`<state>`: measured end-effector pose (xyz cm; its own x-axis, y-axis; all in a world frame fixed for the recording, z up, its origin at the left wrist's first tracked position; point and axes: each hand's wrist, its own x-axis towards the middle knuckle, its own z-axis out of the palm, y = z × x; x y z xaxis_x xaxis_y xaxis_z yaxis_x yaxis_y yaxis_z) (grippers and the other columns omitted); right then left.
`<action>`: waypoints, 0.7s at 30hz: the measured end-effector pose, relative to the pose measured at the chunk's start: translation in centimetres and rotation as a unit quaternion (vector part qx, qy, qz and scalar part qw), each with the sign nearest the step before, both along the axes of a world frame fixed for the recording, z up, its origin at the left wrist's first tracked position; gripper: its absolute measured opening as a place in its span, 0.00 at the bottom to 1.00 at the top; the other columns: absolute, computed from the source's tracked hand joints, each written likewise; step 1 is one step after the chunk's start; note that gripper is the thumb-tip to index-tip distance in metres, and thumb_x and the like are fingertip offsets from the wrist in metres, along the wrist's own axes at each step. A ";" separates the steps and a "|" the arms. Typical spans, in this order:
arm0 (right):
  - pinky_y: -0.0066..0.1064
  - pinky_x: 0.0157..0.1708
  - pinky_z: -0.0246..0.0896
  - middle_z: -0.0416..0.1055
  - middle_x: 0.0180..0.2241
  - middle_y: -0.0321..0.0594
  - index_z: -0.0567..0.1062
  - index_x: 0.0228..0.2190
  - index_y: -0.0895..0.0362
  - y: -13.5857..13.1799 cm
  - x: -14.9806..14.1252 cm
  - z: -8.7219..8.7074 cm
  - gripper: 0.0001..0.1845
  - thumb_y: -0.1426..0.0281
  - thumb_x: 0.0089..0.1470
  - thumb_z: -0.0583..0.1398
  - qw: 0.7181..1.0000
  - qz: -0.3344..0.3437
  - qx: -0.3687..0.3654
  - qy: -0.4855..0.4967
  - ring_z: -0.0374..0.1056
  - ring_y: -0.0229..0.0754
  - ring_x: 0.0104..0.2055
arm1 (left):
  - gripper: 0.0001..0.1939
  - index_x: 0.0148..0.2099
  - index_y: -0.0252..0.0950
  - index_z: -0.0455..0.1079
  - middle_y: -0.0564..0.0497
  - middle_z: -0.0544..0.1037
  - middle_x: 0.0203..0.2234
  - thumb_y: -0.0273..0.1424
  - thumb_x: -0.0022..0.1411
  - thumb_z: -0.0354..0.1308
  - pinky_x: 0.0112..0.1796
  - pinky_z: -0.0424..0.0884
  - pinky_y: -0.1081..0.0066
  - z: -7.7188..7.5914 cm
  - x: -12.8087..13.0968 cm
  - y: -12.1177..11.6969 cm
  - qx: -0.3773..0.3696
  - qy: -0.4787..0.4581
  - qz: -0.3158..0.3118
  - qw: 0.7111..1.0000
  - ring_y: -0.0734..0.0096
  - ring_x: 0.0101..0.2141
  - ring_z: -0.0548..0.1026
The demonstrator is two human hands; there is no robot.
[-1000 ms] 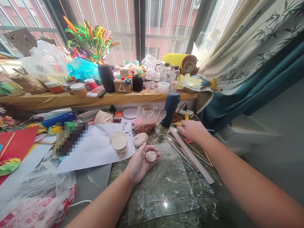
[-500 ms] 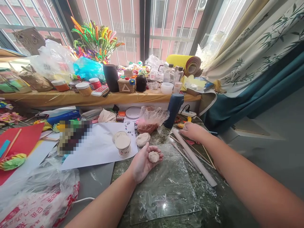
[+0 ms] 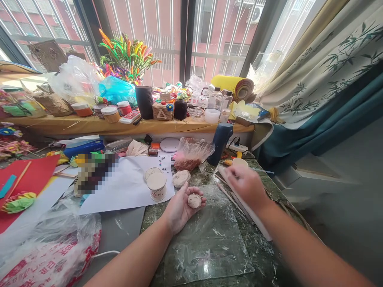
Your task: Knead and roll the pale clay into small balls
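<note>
A small round lump of pale clay (image 3: 194, 201) rests in the cupped palm of my left hand (image 3: 182, 209), the fingers curled around its far side. My right hand (image 3: 247, 185) hangs over the upper part of a pale rolling pin (image 3: 254, 221). Its fingers look bent but are smeared by motion, so whether they hold anything is unclear. Just behind it stands a small whitish cup (image 3: 240, 162). A bigger lump of clay (image 3: 181, 179) sits beyond my left hand. Below both hands lies a clear, clay-smeared sheet (image 3: 206, 243).
Two round pale containers (image 3: 156, 183) stand on white paper (image 3: 119, 187). A bag of reddish-brown material (image 3: 188, 159) and a dark blue bottle (image 3: 220, 143) are behind. Thin sticks (image 3: 230, 197) lie beside the rolling pin. A crowded sill (image 3: 119, 126) runs along the window.
My right hand has drawn back from the small cup toward me and slightly left, over the rolling pin. My left hand stays nearly still with the clay. The view has tilted up slightly.
</note>
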<state>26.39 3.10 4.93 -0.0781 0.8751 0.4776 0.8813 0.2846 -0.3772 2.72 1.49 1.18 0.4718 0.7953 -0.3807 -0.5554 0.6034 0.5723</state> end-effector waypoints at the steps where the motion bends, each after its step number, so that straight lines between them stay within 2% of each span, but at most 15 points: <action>1: 0.41 0.48 0.70 0.81 0.37 0.44 0.80 0.35 0.53 -1.6 -1.7 -0.6 0.14 0.64 0.65 0.56 0.994 0.108 0.025 0.023 0.76 0.48 0.44 | 0.18 0.38 0.32 0.73 0.44 0.78 0.33 0.44 0.68 0.57 0.42 0.76 0.67 -0.1 0.0 0.0 0.001 -0.002 0.004 1.000 0.65 0.35 0.79; 2: 0.43 0.52 0.70 0.82 0.41 0.44 0.80 0.41 0.52 -3.1 -3.3 -1.4 0.11 0.66 0.65 0.57 0.979 0.198 0.041 0.037 0.76 0.48 0.47 | 0.18 0.38 0.32 0.73 0.44 0.78 0.33 0.44 0.68 0.57 0.40 0.76 0.68 -0.2 0.0 0.0 0.003 -0.003 0.008 1.000 0.66 0.34 0.79; 4: 0.47 0.58 0.69 0.78 0.52 0.47 0.76 0.53 0.54 -5.4 -6.0 -3.0 0.18 0.70 0.63 0.58 0.957 0.283 0.049 0.036 0.73 0.49 0.55 | 0.17 0.39 0.32 0.74 0.45 0.78 0.32 0.43 0.67 0.58 0.37 0.74 0.71 -0.3 -0.1 -0.1 0.010 0.001 0.014 1.000 0.68 0.31 0.78; 6: 0.49 0.62 0.65 0.73 0.59 0.50 0.71 0.59 0.56 -6.7 -7.6 -4.2 0.24 0.71 0.62 0.59 0.950 0.311 0.039 0.017 0.66 0.51 0.63 | 0.16 0.38 0.32 0.74 0.46 0.79 0.31 0.43 0.66 0.60 0.36 0.73 0.71 -0.4 -0.1 -0.3 0.021 0.010 0.020 1.000 0.68 0.31 0.77; 8: 0.50 0.64 0.62 0.69 0.62 0.51 0.69 0.61 0.57 -7.0 -7.9 -4.8 0.27 0.73 0.61 0.58 0.949 0.315 0.025 -0.001 0.62 0.52 0.67 | 0.15 0.37 0.32 0.74 0.47 0.78 0.31 0.41 0.63 0.64 0.36 0.72 0.72 -0.5 0.0 -0.4 0.040 0.024 0.030 0.998 0.68 0.32 0.77; 12: 0.52 0.65 0.61 0.68 0.62 0.53 0.72 0.58 0.59 -6.7 -7.2 -4.2 0.24 0.74 0.60 0.58 0.956 0.294 0.003 -0.008 0.63 0.53 0.66 | 0.12 0.39 0.33 0.74 0.48 0.78 0.33 0.36 0.58 0.69 0.36 0.70 0.73 -0.3 0.2 -0.7 0.077 0.042 0.052 0.995 0.70 0.33 0.76; 15: 0.50 0.62 0.65 0.75 0.56 0.49 0.76 0.53 0.55 -6.7 -6.7 -3.2 0.20 0.74 0.60 0.58 0.954 0.297 0.007 0.049 0.70 0.51 0.61 | 0.13 0.41 0.34 0.74 0.47 0.79 0.36 0.34 0.57 0.70 0.39 0.71 0.71 0.1 0.2 -0.9 0.088 0.028 0.050 0.994 0.67 0.36 0.77; 17: 0.49 0.58 0.69 0.79 0.50 0.45 0.76 0.52 0.51 -6.8 -6.6 -2.8 0.18 0.73 0.62 0.57 0.960 0.246 0.013 0.134 0.74 0.49 0.54 | 0.13 0.42 0.34 0.75 0.47 0.79 0.38 0.33 0.57 0.70 0.42 0.71 0.70 0.3 0.2 -1.0 0.097 0.020 0.044 0.994 0.67 0.38 0.78; 19: 0.49 0.56 0.70 0.79 0.48 0.44 0.77 0.51 0.49 -6.8 -6.9 -3.0 0.16 0.70 0.63 0.58 0.957 0.161 -0.014 0.239 0.75 0.49 0.52 | 0.11 0.42 0.34 0.75 0.46 0.79 0.39 0.32 0.58 0.69 0.45 0.71 0.69 0.3 0.2 -1.1 0.104 0.017 0.053 0.993 0.66 0.40 0.77; 21: 0.49 0.53 0.71 0.78 0.49 0.46 0.76 0.50 0.51 -6.5 -7.7 -3.6 0.15 0.65 0.62 0.60 0.923 0.081 -0.070 0.370 0.75 0.50 0.51 | 0.10 0.42 0.35 0.75 0.46 0.80 0.41 0.33 0.60 0.68 0.46 0.71 0.68 0.2 0.2 -1.1 0.119 0.029 0.080 0.989 0.66 0.42 0.77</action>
<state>18.65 -3.37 1.30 0.0890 0.9381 0.3348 0.3176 0.2919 -0.9022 2.95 0.42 1.34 0.3154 0.9284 -0.1964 -0.5942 0.3546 0.7219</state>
